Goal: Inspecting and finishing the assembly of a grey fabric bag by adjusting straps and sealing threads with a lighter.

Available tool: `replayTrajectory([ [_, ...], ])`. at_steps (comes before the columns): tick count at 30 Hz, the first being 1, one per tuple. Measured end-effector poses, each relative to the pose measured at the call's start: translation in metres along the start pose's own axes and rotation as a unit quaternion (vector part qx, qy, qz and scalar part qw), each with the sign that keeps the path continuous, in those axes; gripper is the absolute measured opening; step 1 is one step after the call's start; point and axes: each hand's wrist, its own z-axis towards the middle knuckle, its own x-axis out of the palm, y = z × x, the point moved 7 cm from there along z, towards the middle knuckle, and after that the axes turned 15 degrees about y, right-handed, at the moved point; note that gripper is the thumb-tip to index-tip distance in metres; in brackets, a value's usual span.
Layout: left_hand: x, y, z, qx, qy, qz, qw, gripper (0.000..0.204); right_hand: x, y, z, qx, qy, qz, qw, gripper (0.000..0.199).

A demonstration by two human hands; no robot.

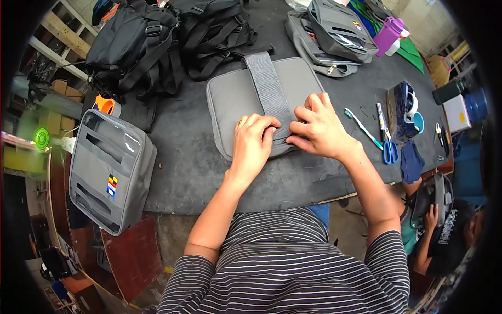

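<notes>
A flat grey fabric bag [235,99] with rounded corners lies on the dark table in front of me. A wide grey strap [269,86] runs down its middle, its far end reaching past the bag's far edge. At the strap's near end, my left hand [252,144] is closed, thumb and forefinger pinched at the left side. My right hand [321,128] is closed at the right side of that same end, fingers curled and thumb tip low by the bag's near edge. Whatever small part lies between the fingertips is hidden.
Black strapped bags [141,52] are heaped at the back left. Finished-looking grey bags stand at left [112,167] and back right [340,36]. To the right lie a toothbrush [363,128], a marker [381,118] and blue scissors [389,149]. Another person [444,230] handles a bag at lower right.
</notes>
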Motion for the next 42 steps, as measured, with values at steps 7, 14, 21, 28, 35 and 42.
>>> replayTrajectory([
  [7,0.0,-0.002,0.0,0.002,0.001,-0.003,1.0,0.007,0.006,-0.002,0.004,0.003,0.019,0.0,1.0,0.027],
  [14,0.0,-0.001,-0.001,0.011,-0.006,-0.048,0.999,0.008,0.015,-0.002,0.008,0.065,0.013,0.026,0.997,0.027],
  [21,-0.007,-0.015,-0.015,0.027,-0.03,0.072,0.997,0.032,0.016,-0.027,-0.015,0.158,0.022,0.314,0.936,0.019],
  [28,0.013,-0.03,-0.04,0.066,-0.037,0.255,0.964,0.04,-0.007,-0.009,-0.042,0.216,-0.046,0.228,0.948,0.035],
  [35,0.025,-0.026,-0.049,0.116,-0.118,0.299,0.94,0.021,-0.018,0.022,-0.052,0.225,-0.037,0.08,0.97,0.037],
  [42,0.022,-0.026,-0.043,0.124,-0.14,0.244,0.952,0.015,-0.015,0.036,-0.05,0.212,-0.063,0.056,0.974,0.039],
])
